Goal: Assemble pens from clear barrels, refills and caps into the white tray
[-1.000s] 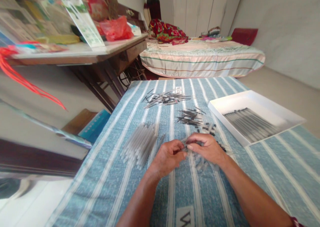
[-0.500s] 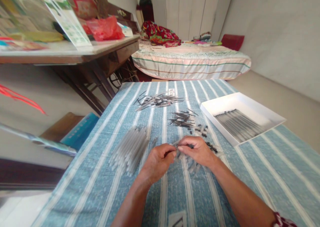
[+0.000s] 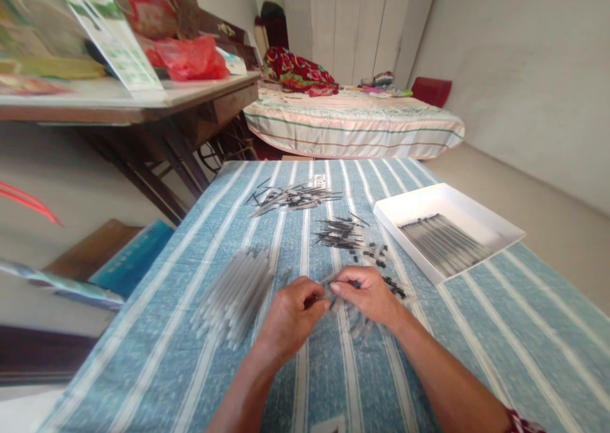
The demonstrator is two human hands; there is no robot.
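My left hand [image 3: 295, 312] and my right hand [image 3: 365, 293] meet over the striped cloth, fingers pinched together. Between their fingertips is a slim grey pen part [image 3: 326, 280], blurred and mostly covered. To the left of my left hand lies a stack of translucent grey pen barrels [image 3: 233, 293]. Small clear pieces [image 3: 362, 326] lie partly hidden under my right hand, and small black pieces [image 3: 394, 287] lie just beyond its wrist. Farther off are a pile of thin dark pen refills [image 3: 339, 233] and some black and clear end pieces [image 3: 376, 252].
A white open box [image 3: 495, 223] holding a row of grey pens [image 3: 443, 242] stands at the right of the table [image 3: 157, 331]. Another pile of thin parts [image 3: 295, 196] lies at the back. A sewing-machine table [image 3: 190, 96] is at the left, a bed [image 3: 352, 121] beyond.
The whole view has shifted slightly, so the table things sit a little lower and further left. Both hands stay together, still pinching the grey part.
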